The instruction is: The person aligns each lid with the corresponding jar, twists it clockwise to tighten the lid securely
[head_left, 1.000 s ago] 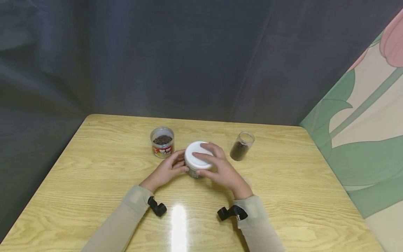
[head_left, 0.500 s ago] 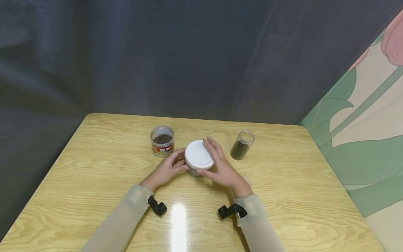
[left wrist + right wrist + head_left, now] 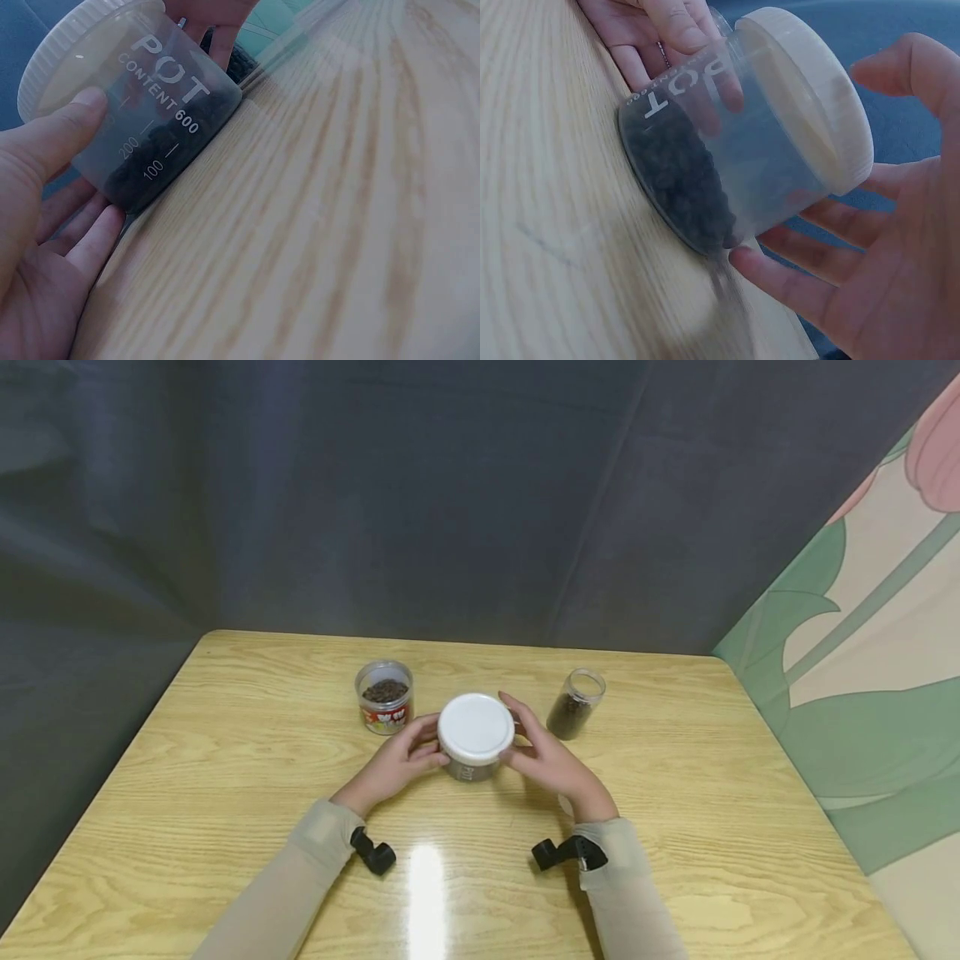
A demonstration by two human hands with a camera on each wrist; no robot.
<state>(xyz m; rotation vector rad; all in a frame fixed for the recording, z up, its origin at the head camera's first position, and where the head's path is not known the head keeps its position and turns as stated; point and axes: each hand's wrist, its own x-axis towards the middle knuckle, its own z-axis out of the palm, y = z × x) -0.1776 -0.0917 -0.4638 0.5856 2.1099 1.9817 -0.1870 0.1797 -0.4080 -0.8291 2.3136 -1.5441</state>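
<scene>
Between the left hand (image 3: pixel 393 768) and the right hand (image 3: pixel 551 760), the white-lidded jar (image 3: pixel 476 735) stands upright with its base on the surface (image 3: pixel 750 827). The lid (image 3: pixel 817 97) sits over its mouth. The jar's clear wall bears the printed words (image 3: pixel 165 82) "POT" and "CONTENT 600" above numbered measuring marks, and dark pieces (image 3: pixel 679 169) fill the lower part inside. On the jar's left side the grip is closed in: the left thumb lies against the wall, and the fingers curve round behind it, holding the jar. On its right side the grip is loose and wide, with the right thumb apart from the lid and the fingers spread along the wall; how many of them touch it cannot be told. Behind the jar and to its left, near the left fingertips, is an open-topped tub (image 3: pixel 385 697) with a red label and dark brown pieces in it. Behind the jar and to its right is a narrower clear container (image 3: pixel 575 704) holding dark grains. Nearer the person than the jar, a pale round item (image 3: pixel 565 805) shows partly beside the right wrist, too indistinct to name. Beyond the jar hangs a dark sheet (image 3: pixel 450 510).
</scene>
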